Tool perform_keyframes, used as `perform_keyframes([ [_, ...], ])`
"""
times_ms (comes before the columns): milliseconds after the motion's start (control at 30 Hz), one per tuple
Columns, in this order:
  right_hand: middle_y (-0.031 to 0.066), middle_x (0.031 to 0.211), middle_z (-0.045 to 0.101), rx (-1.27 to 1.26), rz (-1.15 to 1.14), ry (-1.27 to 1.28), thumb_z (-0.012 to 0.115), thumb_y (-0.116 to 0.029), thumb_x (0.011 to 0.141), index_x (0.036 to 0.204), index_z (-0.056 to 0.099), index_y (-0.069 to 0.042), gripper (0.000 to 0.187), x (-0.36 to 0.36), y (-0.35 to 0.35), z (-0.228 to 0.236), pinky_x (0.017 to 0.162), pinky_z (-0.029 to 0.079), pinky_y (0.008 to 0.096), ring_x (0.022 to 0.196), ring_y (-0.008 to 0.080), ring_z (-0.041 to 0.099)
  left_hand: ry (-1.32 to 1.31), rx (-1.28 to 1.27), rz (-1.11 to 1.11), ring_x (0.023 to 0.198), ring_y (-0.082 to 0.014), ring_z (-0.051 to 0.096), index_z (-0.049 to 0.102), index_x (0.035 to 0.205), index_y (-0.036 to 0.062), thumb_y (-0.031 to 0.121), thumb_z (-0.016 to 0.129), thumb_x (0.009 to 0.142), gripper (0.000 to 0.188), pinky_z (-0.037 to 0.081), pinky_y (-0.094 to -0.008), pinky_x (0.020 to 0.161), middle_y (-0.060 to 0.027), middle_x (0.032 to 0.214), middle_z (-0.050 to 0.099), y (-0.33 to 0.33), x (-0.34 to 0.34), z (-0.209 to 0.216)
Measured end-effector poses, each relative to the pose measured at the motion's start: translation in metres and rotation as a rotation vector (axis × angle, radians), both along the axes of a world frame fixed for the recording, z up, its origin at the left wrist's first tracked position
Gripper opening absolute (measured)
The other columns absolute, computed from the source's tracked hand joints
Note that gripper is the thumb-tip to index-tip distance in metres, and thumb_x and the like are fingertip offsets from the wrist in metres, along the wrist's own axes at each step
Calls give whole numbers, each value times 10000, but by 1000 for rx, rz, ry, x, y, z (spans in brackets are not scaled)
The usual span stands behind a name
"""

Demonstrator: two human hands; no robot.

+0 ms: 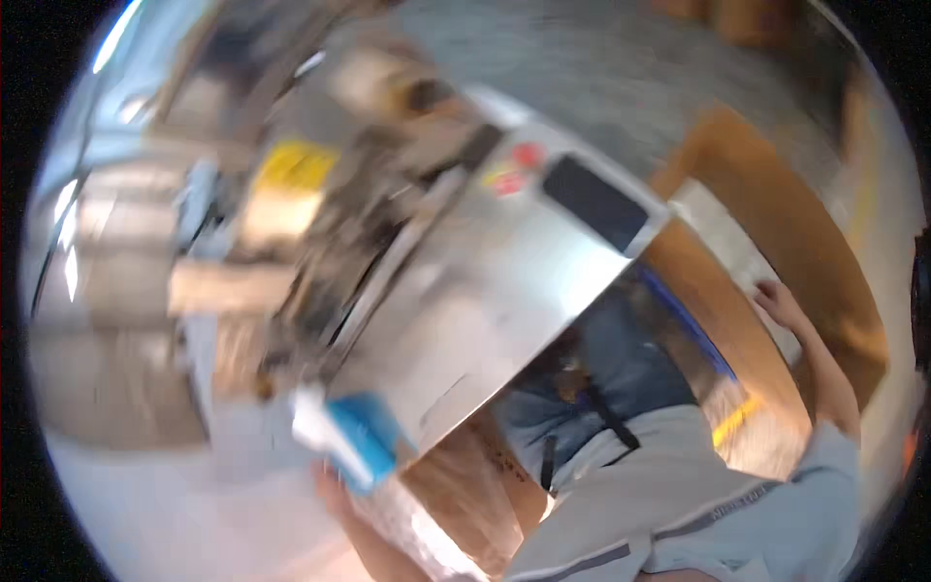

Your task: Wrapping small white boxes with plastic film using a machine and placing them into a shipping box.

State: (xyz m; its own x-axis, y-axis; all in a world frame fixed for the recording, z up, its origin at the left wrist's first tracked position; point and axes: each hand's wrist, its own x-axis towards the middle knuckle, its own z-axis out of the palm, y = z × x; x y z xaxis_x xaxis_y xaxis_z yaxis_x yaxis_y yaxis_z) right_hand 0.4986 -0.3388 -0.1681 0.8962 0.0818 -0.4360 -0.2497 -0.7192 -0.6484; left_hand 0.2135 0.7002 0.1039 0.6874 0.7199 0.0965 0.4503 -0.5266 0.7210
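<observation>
My left hand [333,487] is at the lower left, against the lower end of a blue and white box [364,436]. It appears closed round that end, though motion smears its fingers. The box is beside the near left corner of a machine's metal top [485,301]. On the right, my right hand [781,305] reaches over an open cardboard box [776,194]. Its partly bent fingers look apart and lie at the edge of a long white item [727,238] inside. What kind of item that is does not show.
A dark panel [594,202] and a red button [528,155] sit on the machine's far end. Blurred machine parts [359,213] and a yellow label [296,167] are at the left. Another cardboard box [475,475] stands below the machine's near edge, beside my legs.
</observation>
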Motion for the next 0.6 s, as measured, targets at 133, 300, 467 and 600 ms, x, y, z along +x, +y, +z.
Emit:
perform_keyframes([
  [133, 154, 976, 708, 39, -159, -188, 636, -140, 941, 1159, 642, 97, 323, 0, -39, 19, 807, 528, 339, 897, 203, 661, 198, 58, 252, 1063, -270, 641, 644, 1233, -19, 397, 593, 968, 496, 487, -394, 946, -177, 1114, 701, -98, 144, -18],
  [300, 63, 860, 634, 240, -205, -190, 607, -124, 973, 1185, 628, 82, 297, 18, 20, 78, 695, 495, 309, 779, 140, 576, 36, 401, 289, 820, -316, 689, 676, 1033, -27, 333, 676, 932, 374, 523, -406, 771, -213, 902, 708, -85, 88, -11],
  [467, 87, 1055, 667, 219, -183, -394, 605, -155, 993, 1239, 609, 71, 334, 47, 50, 128, 814, 511, 309, 905, 154, 619, -162, 549, 302, 859, -280, 715, 676, 1056, -9, 213, 597, 982, 247, 541, -376, 770, -181, 930, 728, -119, 100, 18],
  [600, 95, 1149, 682, 393, -60, -540, 624, -128, 979, 1239, 618, 54, 317, 63, 153, 222, 916, 493, 282, 1031, 160, 631, -362, 435, -24, 917, -358, 707, 684, 1089, -2, 84, 579, 977, 176, 550, -392, 802, -207, 1002, 713, -221, 133, 70],
])
